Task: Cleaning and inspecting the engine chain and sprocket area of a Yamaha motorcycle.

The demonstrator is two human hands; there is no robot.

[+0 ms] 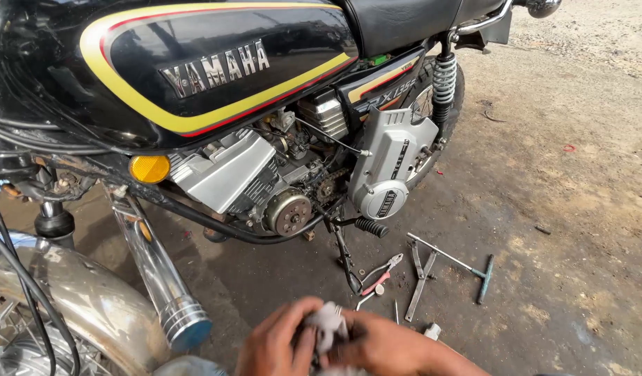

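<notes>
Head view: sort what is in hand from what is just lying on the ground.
In hand:
- small white part, gripped between left hand and right hand

Lying about on the ground:
- red-handled pliers
- T-handle wrench
- flat spanners
- small white cap

The black motorcycle stands behind, untouched.

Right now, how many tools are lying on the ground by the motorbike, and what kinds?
Pliers with red handles: 1
T-handle wrench with a green grip: 1
Flat metal spanners, crossed: 2
Total: 4
Both hands, left hand and right hand, hold a whitish part, not a tool.
</notes>
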